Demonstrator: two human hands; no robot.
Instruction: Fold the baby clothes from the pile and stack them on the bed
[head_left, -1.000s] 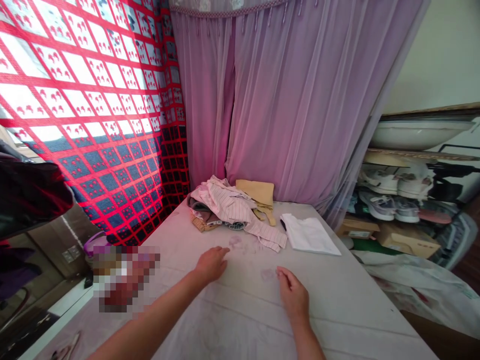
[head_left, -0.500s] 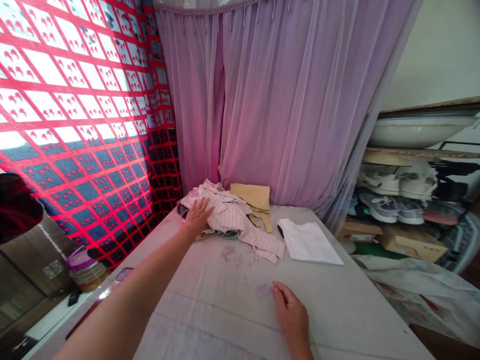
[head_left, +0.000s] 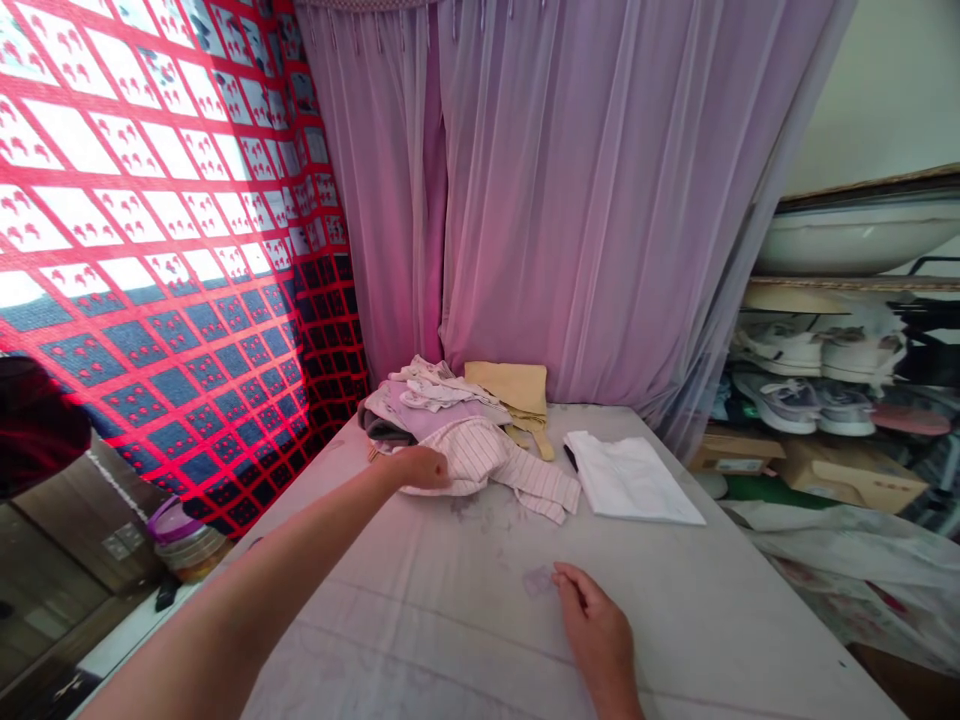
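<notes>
My left hand (head_left: 421,467) is closed on the near-left edge of a pale pink striped garment (head_left: 469,455). One long sleeve or leg of that garment trails to the right across the table. Behind it is a heap of clothes, with a lilac piece (head_left: 442,413), a small printed piece (head_left: 431,380) and a dark grey piece (head_left: 386,430). My right hand (head_left: 600,625) rests low over the near part of the table, its fingers curled in and nothing visible in them.
The garments lie on a pale covered table (head_left: 450,600). A folded tan garment (head_left: 510,385) is at the back, and a folded white garment (head_left: 637,478) lies at the right. Purple curtains (head_left: 570,200) hang behind. Shoes (head_left: 784,400) stand on a rack at the right.
My left hand has gone from lying spread on the heap to gripping the striped garment, pulling it nearer and uncovering the lilac piece. My right hand stays curled; the view has shifted slightly.
</notes>
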